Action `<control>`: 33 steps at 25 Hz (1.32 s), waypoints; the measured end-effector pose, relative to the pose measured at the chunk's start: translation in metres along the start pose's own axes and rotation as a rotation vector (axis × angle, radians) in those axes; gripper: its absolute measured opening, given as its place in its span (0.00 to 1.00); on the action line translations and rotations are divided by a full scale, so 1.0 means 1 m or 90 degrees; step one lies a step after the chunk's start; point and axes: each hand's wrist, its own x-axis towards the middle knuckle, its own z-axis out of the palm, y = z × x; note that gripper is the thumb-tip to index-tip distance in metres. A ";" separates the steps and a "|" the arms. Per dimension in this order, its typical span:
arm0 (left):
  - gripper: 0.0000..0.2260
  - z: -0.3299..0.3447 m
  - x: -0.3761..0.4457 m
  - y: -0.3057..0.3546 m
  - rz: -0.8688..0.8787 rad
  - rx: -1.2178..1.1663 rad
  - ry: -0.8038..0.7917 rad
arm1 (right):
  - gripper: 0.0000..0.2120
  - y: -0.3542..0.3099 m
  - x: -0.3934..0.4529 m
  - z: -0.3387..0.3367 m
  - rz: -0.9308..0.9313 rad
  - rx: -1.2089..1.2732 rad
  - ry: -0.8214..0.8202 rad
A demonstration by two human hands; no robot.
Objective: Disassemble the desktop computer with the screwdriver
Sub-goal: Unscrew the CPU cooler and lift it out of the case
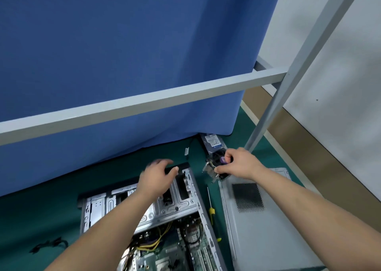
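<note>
The computer case (144, 219) runs off the bottom edge, its drive cage partly hidden behind the left forearm. The left hand (157, 175) is motion-blurred at its fingertips. The right hand (239, 163) covers much of the expansion card (214, 164).

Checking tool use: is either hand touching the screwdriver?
Apart. The head view shows the screwdriver lying alone on the mat, with the left hand over the case and the right hand gripping a card.

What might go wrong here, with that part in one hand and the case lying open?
The right hand grips the expansion card only by its edges, above the mat; it might slip. The screwdriver lies loose between the open case and the side panel, where a forearm might knock it.
</note>
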 end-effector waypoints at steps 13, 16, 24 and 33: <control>0.19 0.066 0.038 -0.045 0.054 0.274 0.222 | 0.20 0.022 0.193 0.028 0.143 0.034 0.078; 0.18 0.066 0.037 -0.046 0.061 0.292 0.232 | 0.21 0.019 0.213 0.037 0.137 0.021 0.098; 0.19 0.065 0.035 -0.041 0.025 0.320 0.211 | 0.18 0.014 0.221 0.050 0.187 0.025 0.134; 0.19 0.065 0.035 -0.041 0.030 0.301 0.219 | 0.26 0.015 0.214 0.052 0.199 0.065 0.114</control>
